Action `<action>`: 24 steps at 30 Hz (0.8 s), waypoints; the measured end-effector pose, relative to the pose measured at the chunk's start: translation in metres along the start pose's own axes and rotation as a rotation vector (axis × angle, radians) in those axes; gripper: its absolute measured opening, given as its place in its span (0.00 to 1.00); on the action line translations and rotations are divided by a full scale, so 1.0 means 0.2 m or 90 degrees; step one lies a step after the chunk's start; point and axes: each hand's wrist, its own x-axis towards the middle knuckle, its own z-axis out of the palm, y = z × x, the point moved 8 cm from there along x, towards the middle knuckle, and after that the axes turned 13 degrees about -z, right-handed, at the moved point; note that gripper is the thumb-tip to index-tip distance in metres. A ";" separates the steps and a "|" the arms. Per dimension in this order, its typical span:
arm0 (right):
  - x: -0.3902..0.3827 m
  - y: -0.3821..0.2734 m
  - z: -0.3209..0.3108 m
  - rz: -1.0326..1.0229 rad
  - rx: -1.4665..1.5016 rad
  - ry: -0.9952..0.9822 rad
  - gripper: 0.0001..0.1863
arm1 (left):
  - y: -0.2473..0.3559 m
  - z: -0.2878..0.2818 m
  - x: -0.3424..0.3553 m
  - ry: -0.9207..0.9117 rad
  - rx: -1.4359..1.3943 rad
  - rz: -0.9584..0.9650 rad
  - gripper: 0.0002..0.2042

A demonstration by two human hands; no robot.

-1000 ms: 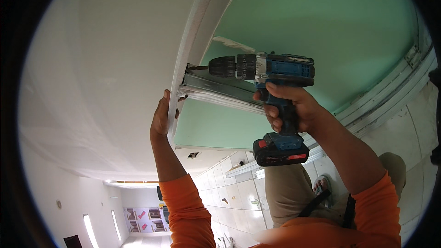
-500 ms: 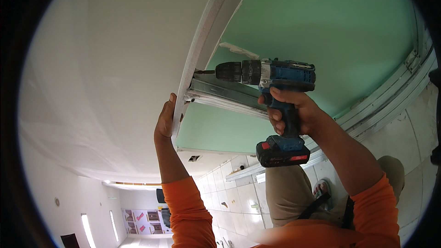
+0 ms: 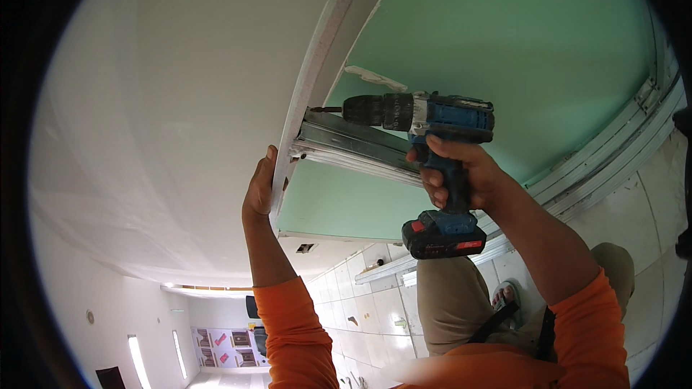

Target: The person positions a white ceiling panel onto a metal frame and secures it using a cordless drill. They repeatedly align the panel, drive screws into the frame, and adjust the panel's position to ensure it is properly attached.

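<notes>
My right hand [image 3: 468, 174] is wrapped around the grip of a blue and black cordless drill [image 3: 453, 117], held level with its chuck to the left. Its slim bit [image 3: 328, 109] points at the inner side of a pale metal stud [image 3: 311, 79] along the wall's edge, close to the end of a metal cross channel [image 3: 360, 140]. Whether the tip touches the metal I cannot tell. Lower on that edge, my left hand [image 3: 261, 186] lies flat against the white wall board [image 3: 180, 101], fingers stretched upward and partly hidden.
Green board [image 3: 504, 36] backs the frame, with a torn pale strip [image 3: 375, 78] near the drill. Metal tracks [image 3: 591, 166] curve along the right above the tiled floor [image 3: 627, 209]. A wall box opening [image 3: 306, 248] is low down. My sandalled foot [image 3: 507, 295] is below.
The drill has shifted slightly to the right, its bit drawing back a little from the stud. My left hand has stayed in place on the board.
</notes>
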 end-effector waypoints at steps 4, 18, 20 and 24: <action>0.00 0.00 0.00 0.004 -0.007 0.004 0.26 | 0.01 0.01 0.00 -0.013 -0.015 0.021 0.35; 0.01 0.02 0.01 0.005 0.014 -0.003 0.28 | 0.06 0.04 -0.04 -0.007 0.003 0.003 0.35; 0.01 0.01 0.01 0.003 0.016 -0.005 0.28 | 0.05 0.03 -0.04 0.002 0.001 -0.001 0.35; 0.00 0.02 0.00 0.006 0.011 -0.004 0.28 | 0.06 0.04 -0.04 -0.014 0.002 0.018 0.35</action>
